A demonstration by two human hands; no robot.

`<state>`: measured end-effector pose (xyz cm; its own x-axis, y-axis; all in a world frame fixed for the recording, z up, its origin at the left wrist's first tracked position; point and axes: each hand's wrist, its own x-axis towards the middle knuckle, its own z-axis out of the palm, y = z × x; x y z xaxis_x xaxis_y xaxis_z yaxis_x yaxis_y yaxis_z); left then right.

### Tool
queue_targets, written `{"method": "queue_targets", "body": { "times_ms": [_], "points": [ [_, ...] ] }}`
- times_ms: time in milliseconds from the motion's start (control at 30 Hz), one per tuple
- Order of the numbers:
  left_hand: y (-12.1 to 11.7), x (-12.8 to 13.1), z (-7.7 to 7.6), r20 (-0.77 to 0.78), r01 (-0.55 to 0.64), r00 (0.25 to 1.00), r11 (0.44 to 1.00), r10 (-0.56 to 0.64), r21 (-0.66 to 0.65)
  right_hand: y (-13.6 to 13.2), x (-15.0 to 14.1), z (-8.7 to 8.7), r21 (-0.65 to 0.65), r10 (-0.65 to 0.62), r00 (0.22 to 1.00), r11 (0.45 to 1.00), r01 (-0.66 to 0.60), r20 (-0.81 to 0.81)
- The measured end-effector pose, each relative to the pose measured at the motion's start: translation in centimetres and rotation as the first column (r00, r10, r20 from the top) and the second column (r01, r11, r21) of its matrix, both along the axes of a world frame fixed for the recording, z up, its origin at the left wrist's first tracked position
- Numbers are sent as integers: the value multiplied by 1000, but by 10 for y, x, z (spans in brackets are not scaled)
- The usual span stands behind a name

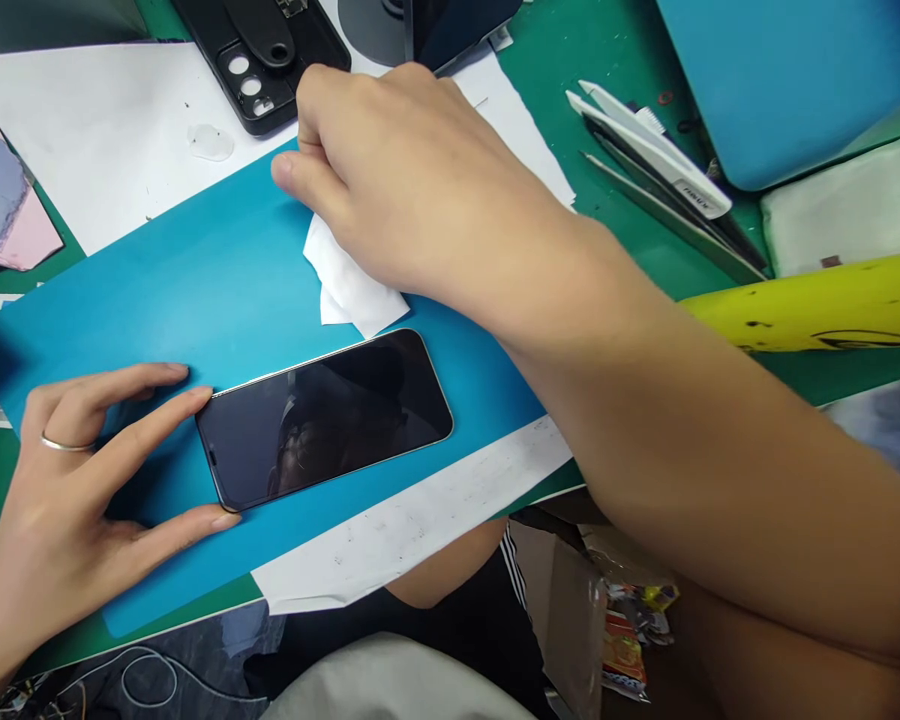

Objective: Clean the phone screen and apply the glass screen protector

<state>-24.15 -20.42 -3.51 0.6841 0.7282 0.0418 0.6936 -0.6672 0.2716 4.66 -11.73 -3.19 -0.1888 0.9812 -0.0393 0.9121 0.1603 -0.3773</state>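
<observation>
A smartphone (326, 420) with a dark, glossy screen lies face up on a blue mat (187, 270). My left hand (82, 470) grips its left end, thumb on the near edge and index finger on the far edge. Beyond the phone, my right hand (405, 170) is closed, fingers curled downward and thumb pointing left. Whatever is in those fingers is hidden from view. Folded white wipes (352, 280) show beneath the right hand, beside the phone's far edge. Past the knuckles lies a black phone case (262, 70) with round camera openings.
Tweezers and slim tools (667, 180) lie at the right, near a blue box (802, 80) and a yellow tube-like object (810, 305). White paper (90, 130) spreads at the back left, a paper strip (412, 515) along the front. A dark stand (420, 30) rises behind.
</observation>
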Motion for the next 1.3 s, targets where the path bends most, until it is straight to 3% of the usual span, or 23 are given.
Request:
{"method": "queue_targets", "body": {
  "times_ms": [533,800,1133,1300],
  "points": [
    [1,-2,-1,-2,7,1000,1000,-7,2,1,-1,-2,25,23,1000,999,-24,11],
    [-5,-6,-3,1,-21,1000,1000,21,-8,6,-5,-7,4,-28,1000,1000,28,11],
    [-5,-12,-2,-37,-41,999,999,40,-24,9,1,-15,91,-60,997,994,64,-43],
    [-2,-12,-4,-15,-16,1000,1000,16,6,13,4,-13,106,-56,986,992,73,-158]
  ]
}}
